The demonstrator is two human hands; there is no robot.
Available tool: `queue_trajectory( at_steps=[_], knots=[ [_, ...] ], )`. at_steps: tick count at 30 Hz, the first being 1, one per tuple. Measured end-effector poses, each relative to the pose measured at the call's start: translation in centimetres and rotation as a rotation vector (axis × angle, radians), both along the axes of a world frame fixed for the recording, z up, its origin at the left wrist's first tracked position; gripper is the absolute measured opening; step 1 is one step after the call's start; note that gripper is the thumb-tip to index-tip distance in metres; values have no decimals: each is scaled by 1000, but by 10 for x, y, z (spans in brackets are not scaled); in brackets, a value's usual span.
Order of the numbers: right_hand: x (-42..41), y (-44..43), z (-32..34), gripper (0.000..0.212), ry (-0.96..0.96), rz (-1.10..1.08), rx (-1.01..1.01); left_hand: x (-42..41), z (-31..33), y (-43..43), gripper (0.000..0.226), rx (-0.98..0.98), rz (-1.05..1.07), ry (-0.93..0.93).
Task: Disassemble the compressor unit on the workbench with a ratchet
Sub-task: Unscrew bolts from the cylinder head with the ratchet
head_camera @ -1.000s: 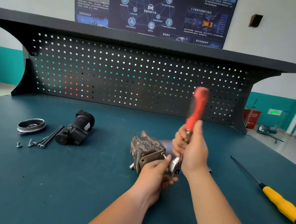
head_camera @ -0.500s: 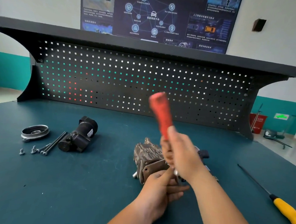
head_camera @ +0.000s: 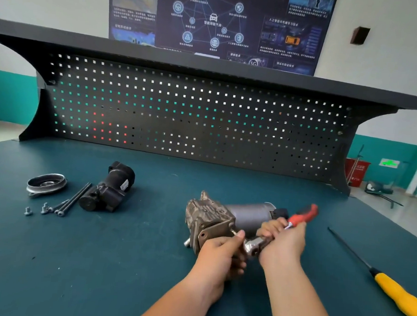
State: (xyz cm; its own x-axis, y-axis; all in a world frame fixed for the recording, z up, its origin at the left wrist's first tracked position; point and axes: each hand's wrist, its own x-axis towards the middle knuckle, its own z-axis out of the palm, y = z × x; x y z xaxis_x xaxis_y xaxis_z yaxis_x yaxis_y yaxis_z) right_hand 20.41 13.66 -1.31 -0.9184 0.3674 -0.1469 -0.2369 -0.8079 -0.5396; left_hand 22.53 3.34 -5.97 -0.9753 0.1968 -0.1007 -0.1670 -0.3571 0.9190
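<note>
The compressor unit [head_camera: 213, 216], a rusty brown head with a grey cylinder behind it, lies on the teal workbench [head_camera: 123, 262] just ahead of my hands. My right hand [head_camera: 282, 245] grips the ratchet [head_camera: 301, 216] by its red handle, which now lies low and points right and away. The ratchet's metal head [head_camera: 252, 246] sits at the compressor's near end plate. My left hand [head_camera: 221, 256] curls around the ratchet head and socket, thumb up against the plate near a small bolt.
A black motor part [head_camera: 108, 188], a round metal cover [head_camera: 46, 184], two long bolts [head_camera: 74, 198] and small screws [head_camera: 28, 210] lie at the left. A yellow-handled screwdriver [head_camera: 399, 295] lies at the right. The pegboard back panel [head_camera: 193, 117] stands behind.
The red handle has swung from upright, over to the left, then down to the right, close to the bench. My left hand has stayed at the ratchet head.
</note>
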Motion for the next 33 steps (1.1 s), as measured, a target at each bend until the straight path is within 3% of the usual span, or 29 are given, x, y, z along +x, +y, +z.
queue_trajectory(
  at_steps=[3,6,9,15,21,30,33],
  knots=[
    [-2,-1,0,55,51,-15,143,1,2,-1,55,-8,-28,-16],
    [-3,-9,15,58,164,16,412,2,5,-1,44,37,-48,-61],
    [-1,-13,19,57,190,50,520,2,6,-1,37,31,-64,-65],
    [-1,2,11,62,224,111,283,1,3,-1,49,-12,-47,33],
    [-9,10,-1,56,187,72,109,1,4,4,22,75,-11,11],
    [-12,18,-9,61,151,121,-97,-2,1,2,22,143,29,-29],
    [-10,17,-8,58,131,150,-85,-3,0,1,22,137,48,-24]
  ],
)
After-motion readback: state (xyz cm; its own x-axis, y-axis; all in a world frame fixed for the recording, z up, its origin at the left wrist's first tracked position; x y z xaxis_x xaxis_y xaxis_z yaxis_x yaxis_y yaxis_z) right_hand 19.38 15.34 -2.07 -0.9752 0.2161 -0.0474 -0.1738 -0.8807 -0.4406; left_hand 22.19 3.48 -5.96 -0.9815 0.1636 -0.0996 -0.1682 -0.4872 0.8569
